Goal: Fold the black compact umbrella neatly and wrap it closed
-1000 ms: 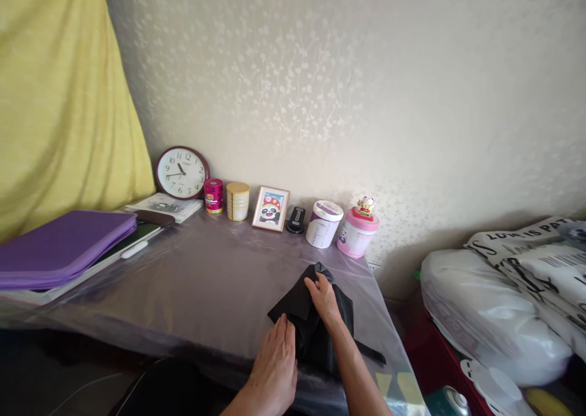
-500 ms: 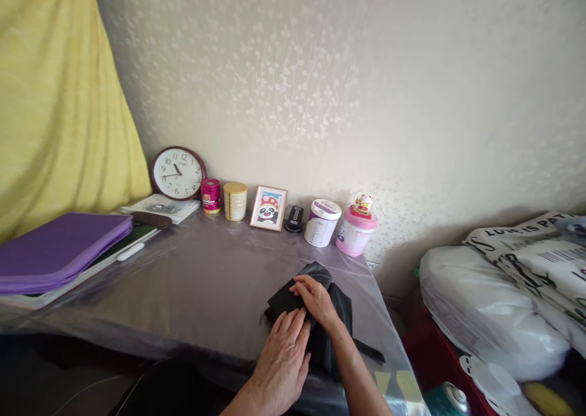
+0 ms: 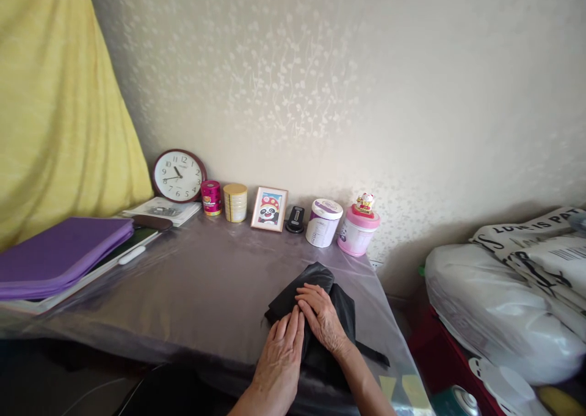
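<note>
A folded black cloth (image 3: 341, 303) lies near the front right of a table (image 3: 206, 288) covered in clear plastic. My left hand (image 3: 280, 358) rests flat on the cloth's near left part, fingers stretched out and together. My right hand (image 3: 323, 318) lies on top of the cloth just beside it, fingers extended and pressing down. The two hands touch at the fingers. A thin black strap (image 3: 373, 355) of the cloth trails to the right.
Along the wall stand a clock (image 3: 178, 175), a red tin (image 3: 211, 197), a yellow tin (image 3: 235, 201), a panda picture (image 3: 269, 208), a white tub (image 3: 323, 222) and a pink jar (image 3: 357, 229). A purple folder (image 3: 59, 257) lies left. White bags (image 3: 503, 306) are piled right.
My left hand slid forward onto the cloth beside my right hand. My right hand drew back from the cloth's far fold and flattened on its middle.
</note>
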The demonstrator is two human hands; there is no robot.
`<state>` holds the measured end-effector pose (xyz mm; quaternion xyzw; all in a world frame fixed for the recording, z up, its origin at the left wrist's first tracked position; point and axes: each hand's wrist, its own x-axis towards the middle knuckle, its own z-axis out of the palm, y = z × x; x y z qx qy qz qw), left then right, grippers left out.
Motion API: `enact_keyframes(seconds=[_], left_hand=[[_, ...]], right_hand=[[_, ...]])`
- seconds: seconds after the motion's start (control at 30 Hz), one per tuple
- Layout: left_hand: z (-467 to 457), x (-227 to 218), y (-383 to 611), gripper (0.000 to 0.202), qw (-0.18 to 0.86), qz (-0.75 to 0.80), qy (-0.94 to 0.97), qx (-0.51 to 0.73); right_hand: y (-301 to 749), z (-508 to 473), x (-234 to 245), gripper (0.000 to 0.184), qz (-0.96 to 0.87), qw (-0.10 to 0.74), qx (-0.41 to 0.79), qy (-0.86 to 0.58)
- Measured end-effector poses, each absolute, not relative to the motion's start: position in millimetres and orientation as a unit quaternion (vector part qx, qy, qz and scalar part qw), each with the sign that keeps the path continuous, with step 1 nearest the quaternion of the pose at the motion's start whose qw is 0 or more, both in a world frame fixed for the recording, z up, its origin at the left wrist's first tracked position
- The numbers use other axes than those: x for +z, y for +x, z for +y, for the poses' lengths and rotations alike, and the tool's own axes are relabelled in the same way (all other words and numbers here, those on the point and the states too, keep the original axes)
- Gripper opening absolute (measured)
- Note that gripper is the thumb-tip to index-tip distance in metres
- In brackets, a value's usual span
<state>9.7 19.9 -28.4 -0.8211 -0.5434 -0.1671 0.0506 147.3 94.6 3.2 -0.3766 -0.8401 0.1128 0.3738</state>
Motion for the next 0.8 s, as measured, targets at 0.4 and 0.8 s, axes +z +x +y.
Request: enact_keyframes(seconds=[0.4, 0.8], left_hand=[[20.0, -25.4, 7.5, 0.07, -0.016, -0.57, -0.808, -0.147], [18.5, -21.2, 6.6, 0.06, -0.036, -0.58, -0.801, -0.147]], right_hand=[[173.0, 179.4, -8.0, 0.035, -0.824, 0.337, 0.081, -0.449], [158.8, 114.1, 1.1, 0.029, -0.832, 0.354, 0.07, -0.422]])
